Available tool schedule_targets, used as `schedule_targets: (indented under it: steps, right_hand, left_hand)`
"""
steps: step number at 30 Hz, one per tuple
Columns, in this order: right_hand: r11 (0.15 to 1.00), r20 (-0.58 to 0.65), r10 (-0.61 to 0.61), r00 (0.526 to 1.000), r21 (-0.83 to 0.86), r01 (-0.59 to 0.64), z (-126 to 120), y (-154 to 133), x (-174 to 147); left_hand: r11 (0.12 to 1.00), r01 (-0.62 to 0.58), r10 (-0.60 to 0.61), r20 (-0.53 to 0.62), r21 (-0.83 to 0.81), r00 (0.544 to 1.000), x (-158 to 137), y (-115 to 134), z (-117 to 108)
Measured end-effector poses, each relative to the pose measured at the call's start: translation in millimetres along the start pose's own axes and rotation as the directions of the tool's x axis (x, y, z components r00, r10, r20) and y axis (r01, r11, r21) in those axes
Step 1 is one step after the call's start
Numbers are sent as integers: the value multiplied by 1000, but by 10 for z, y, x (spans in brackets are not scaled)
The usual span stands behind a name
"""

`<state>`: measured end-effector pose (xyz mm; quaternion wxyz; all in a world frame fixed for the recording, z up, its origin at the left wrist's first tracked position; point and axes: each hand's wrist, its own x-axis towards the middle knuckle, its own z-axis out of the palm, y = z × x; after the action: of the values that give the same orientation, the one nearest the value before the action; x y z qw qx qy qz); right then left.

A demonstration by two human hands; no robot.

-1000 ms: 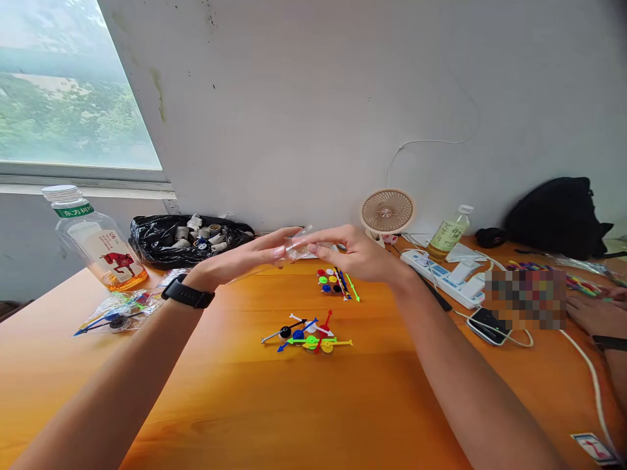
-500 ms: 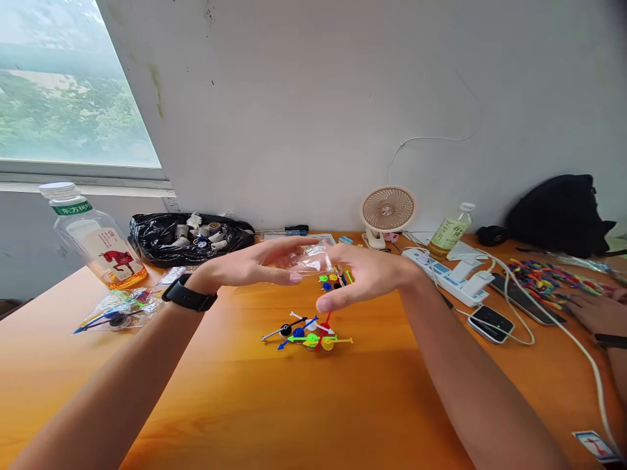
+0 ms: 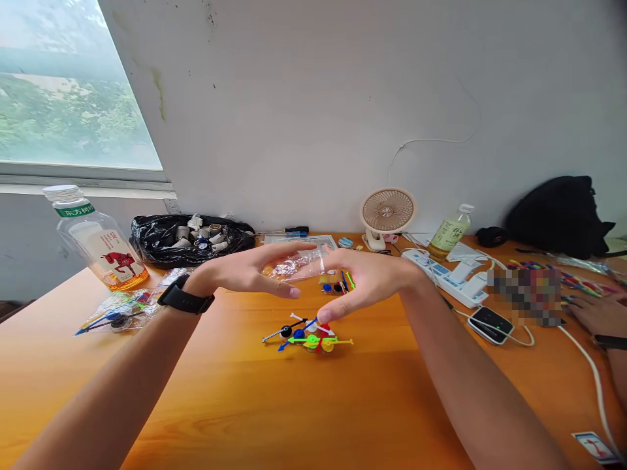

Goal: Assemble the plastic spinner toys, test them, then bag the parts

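Two bare hands with a crinkled clear plastic bag [image 3: 285, 267] between them, over a brown wooden table [image 3: 274, 418].
The bag spans the gap from the fingers of the left hand [image 3: 240, 271] to those of the right hand [image 3: 371, 274]; both thumbs stand apart from the fingers, and whether either hand truly pinches the film I cannot tell. Thin film like this likely handles best under light, even tension, with the thumbs separating its layers rather than tugging (a hard pull could split a seam). The right thumb's tip overlaps the near cluster of multicoloured plastic arrow spinners with round bases [image 3: 312, 341], contact unclear, so lifting that thumb a little would avoid nudging them. A second, partly hidden multicoloured plastic group [image 3: 327, 288] lies beyond.
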<state>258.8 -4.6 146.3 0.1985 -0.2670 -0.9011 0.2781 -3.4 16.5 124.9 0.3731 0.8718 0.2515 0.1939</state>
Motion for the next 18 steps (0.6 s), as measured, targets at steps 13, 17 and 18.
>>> schedule_targets:
  steps: [13,17,18]
  right_hand:
    - [993,103,85,991,73,-93,16,181,80]
    - [990,-3,129,992,-52,-129,26,328,101]
    - [988,-31,133,991,-77,-135,31,351,108]
  left_hand:
    - [991,113,-114,2,76,993,-3,-376,-84]
    - [978,187,-185,-21,93,982,-1,-617,-137]
    - [973,210,-209,-27,99,978,-6,-675,-153]
